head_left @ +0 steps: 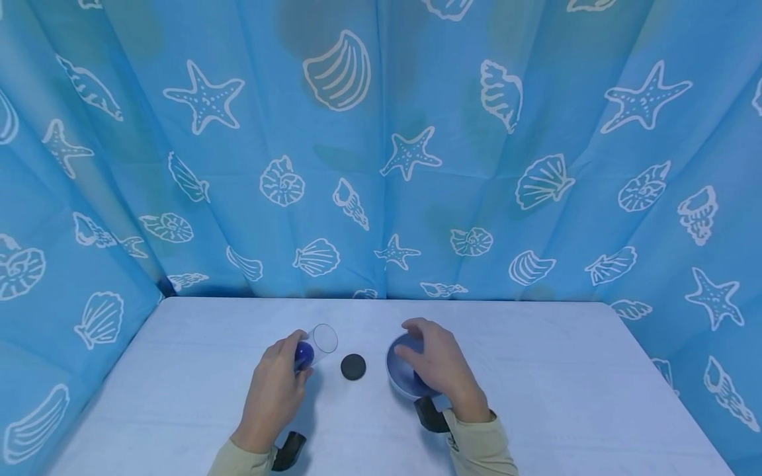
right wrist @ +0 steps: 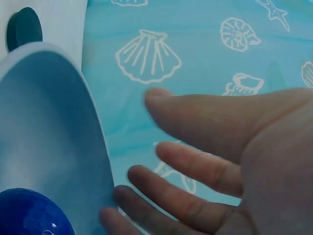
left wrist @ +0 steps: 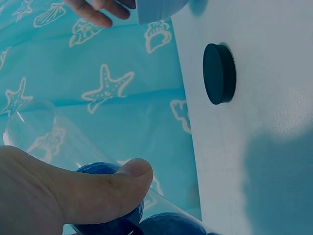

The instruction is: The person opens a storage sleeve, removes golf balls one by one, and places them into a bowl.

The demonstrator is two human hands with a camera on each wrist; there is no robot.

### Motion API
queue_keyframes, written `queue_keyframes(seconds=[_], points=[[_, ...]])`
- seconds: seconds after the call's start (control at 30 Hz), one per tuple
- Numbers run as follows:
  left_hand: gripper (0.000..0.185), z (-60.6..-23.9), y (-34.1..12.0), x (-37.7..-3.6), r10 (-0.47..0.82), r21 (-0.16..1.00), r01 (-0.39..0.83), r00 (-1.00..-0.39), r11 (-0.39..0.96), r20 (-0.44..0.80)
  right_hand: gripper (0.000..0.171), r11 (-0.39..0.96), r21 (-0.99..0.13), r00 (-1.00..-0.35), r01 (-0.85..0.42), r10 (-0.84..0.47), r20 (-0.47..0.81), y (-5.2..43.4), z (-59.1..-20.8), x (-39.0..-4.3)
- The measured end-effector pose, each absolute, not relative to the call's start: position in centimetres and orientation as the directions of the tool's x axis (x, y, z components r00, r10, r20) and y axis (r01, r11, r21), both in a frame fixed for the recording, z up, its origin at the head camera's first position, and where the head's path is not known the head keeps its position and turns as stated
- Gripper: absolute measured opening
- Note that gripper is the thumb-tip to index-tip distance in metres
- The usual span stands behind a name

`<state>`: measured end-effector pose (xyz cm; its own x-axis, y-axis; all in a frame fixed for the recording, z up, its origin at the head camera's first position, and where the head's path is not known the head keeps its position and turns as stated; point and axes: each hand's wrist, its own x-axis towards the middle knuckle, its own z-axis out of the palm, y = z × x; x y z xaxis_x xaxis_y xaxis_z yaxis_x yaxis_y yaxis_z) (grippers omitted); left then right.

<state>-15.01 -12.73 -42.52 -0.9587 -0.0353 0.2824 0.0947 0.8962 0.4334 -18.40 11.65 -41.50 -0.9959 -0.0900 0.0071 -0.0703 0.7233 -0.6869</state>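
Observation:
My left hand point(head_left: 275, 387) grips a clear plastic tube point(head_left: 325, 338) by its lower part, with the round mouth tilted up and away. Two dark blue dimpled balls, like golf balls, show inside the tube in the left wrist view: one ball point(left wrist: 100, 168) behind the thumb, another ball point(left wrist: 171, 224) further down. My right hand point(head_left: 442, 357) hovers over a blue-grey bowl point(head_left: 397, 369), its fingers spread and loosely bent around nothing. Inside the bowl lies a blue dimpled ball point(right wrist: 32, 215), seen in the right wrist view.
Between the two hands a round black lid point(head_left: 354, 367) lies on the white table point(head_left: 553, 383). A blue curtain point(head_left: 381, 198) printed with shells and starfish hangs behind the table and along its sides.

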Motion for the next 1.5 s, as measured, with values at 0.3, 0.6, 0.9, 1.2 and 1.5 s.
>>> queue_keyframes(seconds=[0.3,0.6,0.9,1.2,1.5], points=[[0.062,-42.4,-12.7,-14.9,-0.028,0.436,0.108,-0.955,0.893,0.294,0.042,0.693,-0.712,-0.994,-0.114,-0.079,0.082,10.9,-41.1,-18.2],[0.061,-42.7,-12.9,-15.0,-0.015,0.433,0.136,-0.945,0.891,0.328,0.038,0.644,-0.743,-0.983,-0.182,-0.091,0.162,10.1,-41.1,-18.1],[0.061,-42.7,-13.0,-15.2,-0.006,0.427,0.15,-0.94,0.892,0.342,0.037,0.623,-0.752,-0.975,-0.215,-0.092,0.203,9.1,-41.0,-17.8],[0.061,-42.7,-12.9,-15.2,-0.01,0.424,0.144,-0.941,0.894,0.339,0.037,0.612,-0.759,-0.974,-0.222,-0.102,0.202,8.2,-41.4,-17.5],[0.062,-42.8,-12.9,-15.0,-0.006,0.419,0.152,-0.936,0.895,0.351,0.036,0.561,-0.786,-0.966,-0.259,-0.134,0.223,7.6,-41.5,-17.4]])
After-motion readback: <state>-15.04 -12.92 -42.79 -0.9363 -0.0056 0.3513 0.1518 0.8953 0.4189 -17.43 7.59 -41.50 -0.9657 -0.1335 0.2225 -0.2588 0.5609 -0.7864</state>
